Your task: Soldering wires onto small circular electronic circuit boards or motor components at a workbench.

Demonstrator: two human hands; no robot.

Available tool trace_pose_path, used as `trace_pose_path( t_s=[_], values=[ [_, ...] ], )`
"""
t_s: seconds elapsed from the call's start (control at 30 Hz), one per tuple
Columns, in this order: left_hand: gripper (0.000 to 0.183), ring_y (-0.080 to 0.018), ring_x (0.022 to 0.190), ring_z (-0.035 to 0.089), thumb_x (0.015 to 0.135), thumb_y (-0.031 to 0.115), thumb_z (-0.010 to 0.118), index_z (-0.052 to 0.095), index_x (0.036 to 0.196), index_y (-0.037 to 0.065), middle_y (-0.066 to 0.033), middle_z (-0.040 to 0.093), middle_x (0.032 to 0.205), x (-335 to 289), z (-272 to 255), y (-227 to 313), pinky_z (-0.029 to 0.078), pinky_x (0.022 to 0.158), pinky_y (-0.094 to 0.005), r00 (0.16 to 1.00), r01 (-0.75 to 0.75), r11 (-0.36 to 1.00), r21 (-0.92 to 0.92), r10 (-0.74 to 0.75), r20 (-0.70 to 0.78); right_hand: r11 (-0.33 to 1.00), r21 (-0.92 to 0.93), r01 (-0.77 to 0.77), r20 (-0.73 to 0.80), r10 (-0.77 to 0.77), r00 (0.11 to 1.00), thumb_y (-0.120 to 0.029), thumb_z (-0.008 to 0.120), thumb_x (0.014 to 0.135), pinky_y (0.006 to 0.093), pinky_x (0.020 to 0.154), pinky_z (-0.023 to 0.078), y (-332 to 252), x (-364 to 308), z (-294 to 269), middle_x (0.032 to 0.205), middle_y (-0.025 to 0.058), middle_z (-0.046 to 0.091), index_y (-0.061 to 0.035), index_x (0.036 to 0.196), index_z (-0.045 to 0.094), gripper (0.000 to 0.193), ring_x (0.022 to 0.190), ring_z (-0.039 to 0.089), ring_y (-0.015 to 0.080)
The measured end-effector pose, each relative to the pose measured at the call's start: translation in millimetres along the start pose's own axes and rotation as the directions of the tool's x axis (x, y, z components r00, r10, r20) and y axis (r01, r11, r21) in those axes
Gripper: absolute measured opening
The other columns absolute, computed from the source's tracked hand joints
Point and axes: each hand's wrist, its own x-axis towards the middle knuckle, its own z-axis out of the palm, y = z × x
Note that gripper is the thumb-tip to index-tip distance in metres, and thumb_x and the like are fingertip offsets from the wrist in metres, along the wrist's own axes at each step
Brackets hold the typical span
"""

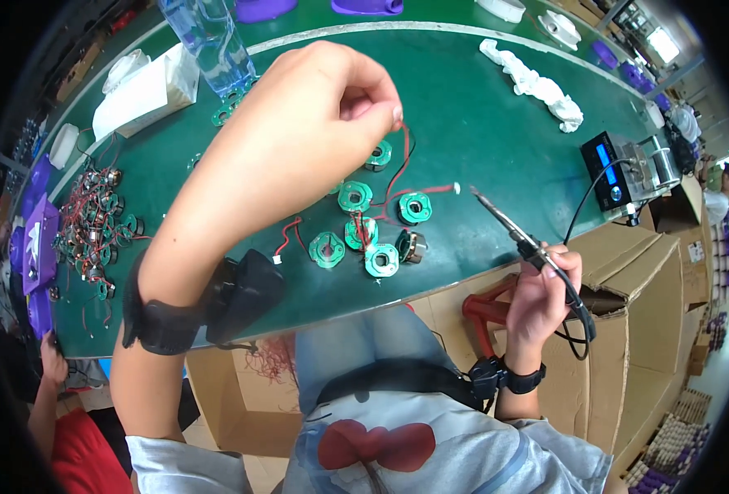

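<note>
My left hand is raised over the green table, its thumb and forefinger pinched on the end of thin red and black wires. They hang toward small round green circuit boards lying in a loose group under and beside that hand. Some boards sit on dark metal-sided parts, such as the one at the right. My right hand grips a soldering iron near the table's front edge. Its tip points up and left, apart from the boards. A white plug on a red wire lies close to the tip.
A soldering station stands at the right, its black cord running to the iron. At the left lies a heap of wired boards. A water bottle, a tissue pack and crumpled white tissue are farther back. Cardboard boxes stand below.
</note>
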Motion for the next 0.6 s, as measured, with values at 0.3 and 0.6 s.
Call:
trace_pose_path(
  t_s=[0.3, 0.6],
  values=[
    [0.019, -0.0065, 0.054, 0.048, 0.075, 0.012, 0.051, 0.061, 0.075, -0.004, -0.0035, 0.056, 0.060, 17.6, -0.2, -1.8, 0.038, 0.050, -0.0227, 0.931, -0.243, 0.905, -0.350, 0.116, -0.346, 0.999, -0.034, 0.039, -0.058, -0.041, 0.997, -0.002, 0.047, 0.074, 0.0326, 0.079, 0.042, -19.7, 3.6, -21.7, 0.087, 0.0069, 0.044, -0.0034, 0.084, 0.044, 0.011, 0.081, 0.048, 0.0173],
    [0.023, -0.0024, 0.057, 0.032, 0.083, 0.015, 0.052, 0.057, 0.094, -0.005, 0.0028, 0.046, 0.067, -46.2, -43.4, 8.3, 0.024, 0.051, -0.0162, 0.748, -0.214, 0.952, -0.220, 0.015, -0.663, 0.999, -0.041, 0.030, -0.050, -0.032, 0.998, -0.005, 0.048, 0.074, 0.0317, 0.078, 0.041, -18.1, 0.1, -19.8, 0.085, 0.0067, 0.043, -0.0041, 0.083, 0.043, 0.011, 0.082, 0.046, 0.0173]
  ],
)
